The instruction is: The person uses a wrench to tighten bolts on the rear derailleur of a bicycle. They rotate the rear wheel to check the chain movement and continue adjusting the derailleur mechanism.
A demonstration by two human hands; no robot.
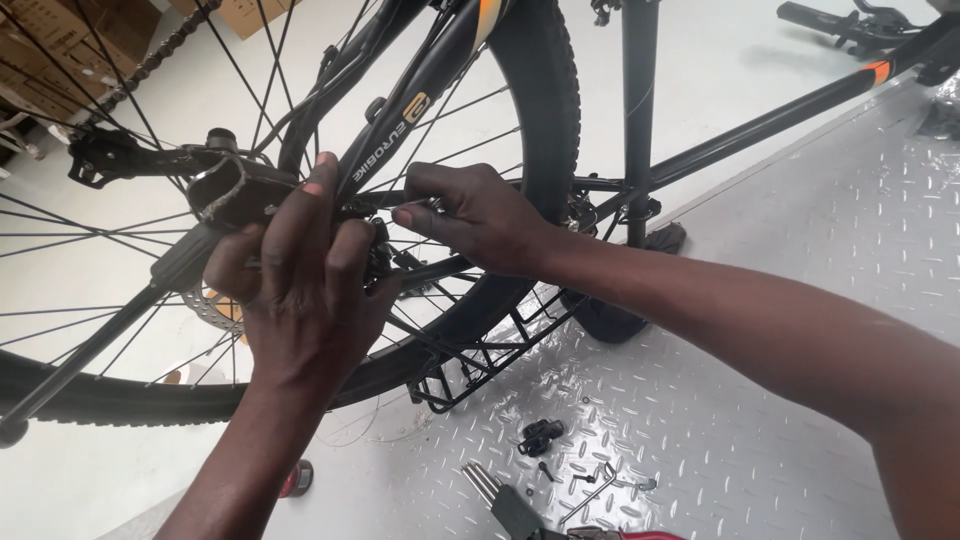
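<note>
Below, a rear rack (480, 365) holds nothing visible

A silvery plate of raised diamond tread (780, 300) is covering the lower right, lying on a pale floor (70, 470). Lying directly on it are a small black clip part (541, 436), a few dark screws (586, 478), a thin bent metal rod (592, 492) and a folding set of hex keys (500, 497). A wire rack (500, 350) is resting its lower edge on the plate, and a small red cap (297, 478) is sitting on the floor just beside the plate's edge.
</note>
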